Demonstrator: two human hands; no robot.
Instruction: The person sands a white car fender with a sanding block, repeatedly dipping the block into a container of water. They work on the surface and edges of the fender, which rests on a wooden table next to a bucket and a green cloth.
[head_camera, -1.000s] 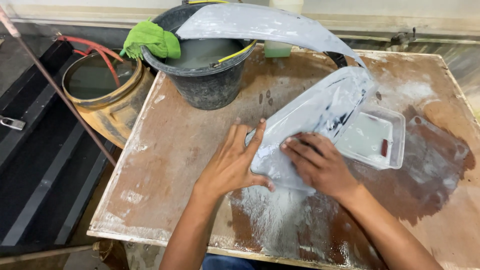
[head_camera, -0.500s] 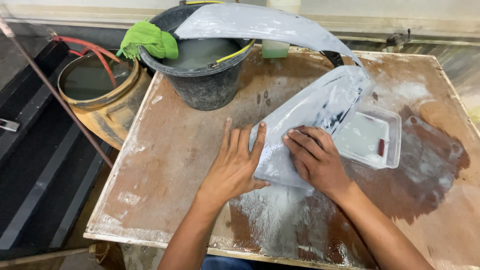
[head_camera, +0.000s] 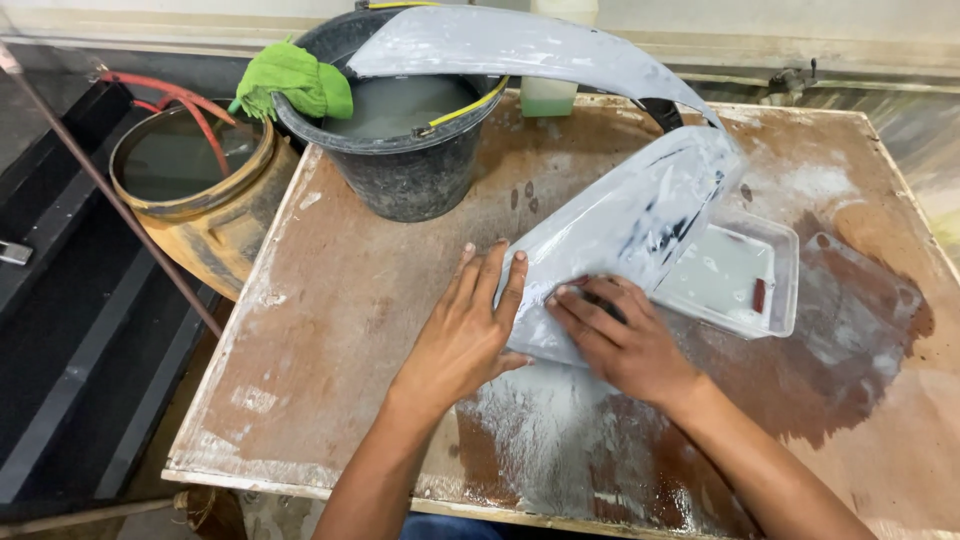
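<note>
Now your left hand (head_camera: 462, 335) lies flat, bracing the curved grey-primed plastic panel (head_camera: 620, 225) on the wet brown worktop (head_camera: 350, 300), while your right hand (head_camera: 615, 340) presses something dark against it, grip unclear.

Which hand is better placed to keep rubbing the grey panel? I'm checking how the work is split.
The right hand, probably: it lies flat on top of the grey panel with a dark pad under its fingers. The left hand only braces the panel's near edge on the table.

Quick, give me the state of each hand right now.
Left hand: open, fingers flat against the edge of the grey curved panel.
Right hand: fingers pressed on the panel over something dark; grip cannot be told.
</note>
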